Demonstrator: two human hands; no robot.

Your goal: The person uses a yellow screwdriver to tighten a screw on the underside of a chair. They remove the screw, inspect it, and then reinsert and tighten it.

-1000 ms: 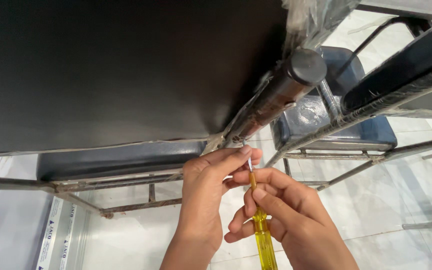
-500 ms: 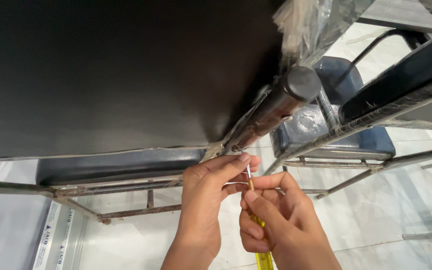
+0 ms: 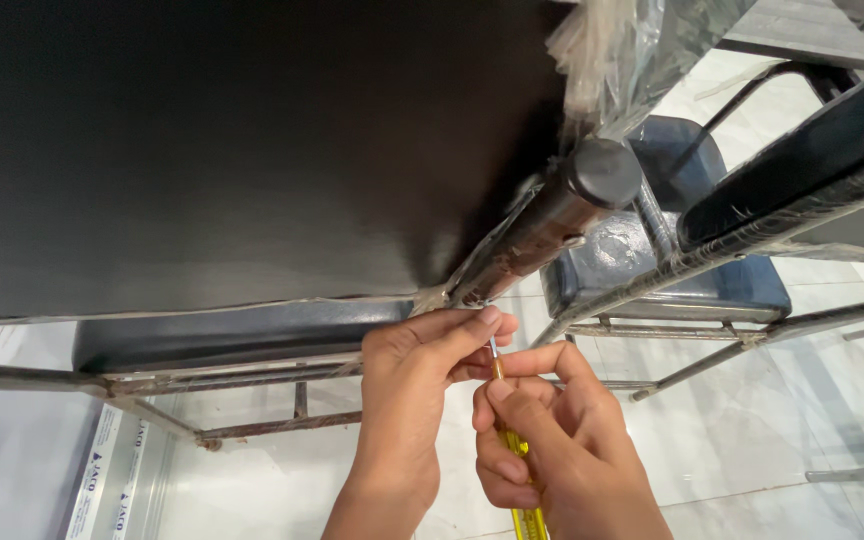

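A large black panel [image 3: 232, 150] fills the upper left, wrapped in clear plastic film. A dark round leg [image 3: 552, 215] with a black end cap juts from its lower corner. My right hand [image 3: 552, 440] grips a yellow-handled screwdriver [image 3: 517, 450], its thin metal shaft pointing up at the joint under the leg. My left hand [image 3: 417, 385] pinches the shaft near the tip, fingers against the panel's edge. What sits at the tip is hidden by my fingers.
A blue padded chair [image 3: 652, 270] on a rusty metal frame stands at right, another blue seat [image 3: 222, 340] with rusty rails at left. A dark bar [image 3: 802, 170] crosses the upper right. White floor tiles lie below, with a printed strip [image 3: 102, 475] at bottom left.
My right hand has slid lower on the screwdriver handle. My left hand keeps its pinch at the tip under the leg joint. The view has shifted slightly.
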